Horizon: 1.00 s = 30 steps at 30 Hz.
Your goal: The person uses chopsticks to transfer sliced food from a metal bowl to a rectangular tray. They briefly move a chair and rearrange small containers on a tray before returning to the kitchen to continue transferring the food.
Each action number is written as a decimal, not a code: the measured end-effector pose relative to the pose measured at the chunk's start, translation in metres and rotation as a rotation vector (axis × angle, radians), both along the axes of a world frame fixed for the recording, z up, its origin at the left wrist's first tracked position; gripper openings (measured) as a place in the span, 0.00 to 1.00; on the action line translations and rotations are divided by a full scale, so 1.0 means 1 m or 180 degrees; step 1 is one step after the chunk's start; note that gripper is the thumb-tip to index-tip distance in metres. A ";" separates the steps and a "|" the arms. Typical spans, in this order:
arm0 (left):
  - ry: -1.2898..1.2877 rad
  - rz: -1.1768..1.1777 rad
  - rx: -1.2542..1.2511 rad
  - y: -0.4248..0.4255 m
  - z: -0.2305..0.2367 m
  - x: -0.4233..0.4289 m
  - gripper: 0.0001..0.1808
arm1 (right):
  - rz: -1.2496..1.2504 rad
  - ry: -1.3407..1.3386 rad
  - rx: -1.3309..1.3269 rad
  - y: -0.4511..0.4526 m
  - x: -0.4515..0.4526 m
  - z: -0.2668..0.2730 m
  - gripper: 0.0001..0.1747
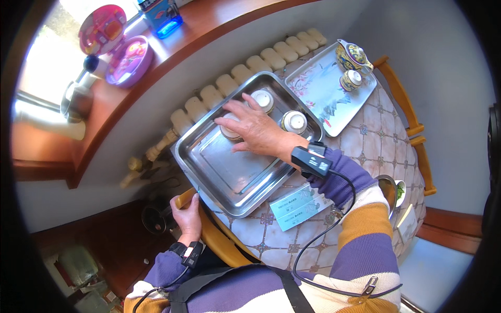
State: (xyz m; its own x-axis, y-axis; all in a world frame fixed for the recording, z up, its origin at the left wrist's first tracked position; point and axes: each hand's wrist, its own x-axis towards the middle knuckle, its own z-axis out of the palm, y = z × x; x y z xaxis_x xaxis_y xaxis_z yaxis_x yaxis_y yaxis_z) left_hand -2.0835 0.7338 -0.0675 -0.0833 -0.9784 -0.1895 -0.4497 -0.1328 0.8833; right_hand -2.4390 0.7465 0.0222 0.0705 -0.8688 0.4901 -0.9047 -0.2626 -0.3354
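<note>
A rectangular stainless steel tray (219,184) lies on the patterned tabletop, holding upturned small cups. My right hand (250,127) is spread over the tray, fingers apart, partly covering one cup (230,126); whether it touches that cup I cannot tell. A second cup (262,100) sits by my fingertips, and a third cup (294,122) is beside my wrist. My left hand (187,215) grips the end of a wooden chair's top rail (219,246), left of the steel tray.
A painted tray (336,105) with a patterned teapot (352,56) and an upturned cup (351,80) stands at the upper right. Teal boxes (299,209) lie below the steel tray. A metal bowl (387,191) is at the right. The windowsill (164,51) holds a pink-purple case (131,60).
</note>
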 end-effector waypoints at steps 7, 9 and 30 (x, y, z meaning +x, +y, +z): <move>-0.0232 -0.0062 -0.0098 0.004 0.001 0.000 0.25 | -0.4142 -0.0167 -0.1099 0.069 -0.197 -0.004 0.32; -0.0129 -0.0108 -0.0114 0.005 0.003 -0.002 0.24 | -0.5371 -0.0163 -0.0531 0.097 -0.239 -0.032 0.41; -0.0052 -0.0037 -0.0090 0.014 0.000 -0.010 0.22 | -0.0824 -0.0397 0.0659 0.124 -0.031 0.015 0.38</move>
State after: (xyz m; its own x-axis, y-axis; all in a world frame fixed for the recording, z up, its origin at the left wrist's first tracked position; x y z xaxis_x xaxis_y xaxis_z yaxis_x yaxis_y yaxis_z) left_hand -2.0939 0.7474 -0.0671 -0.0918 -0.9823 -0.1632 -0.4653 -0.1026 0.8792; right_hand -2.4702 0.8702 0.0373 -0.2144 -0.9318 0.2928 -0.8811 0.0552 -0.4697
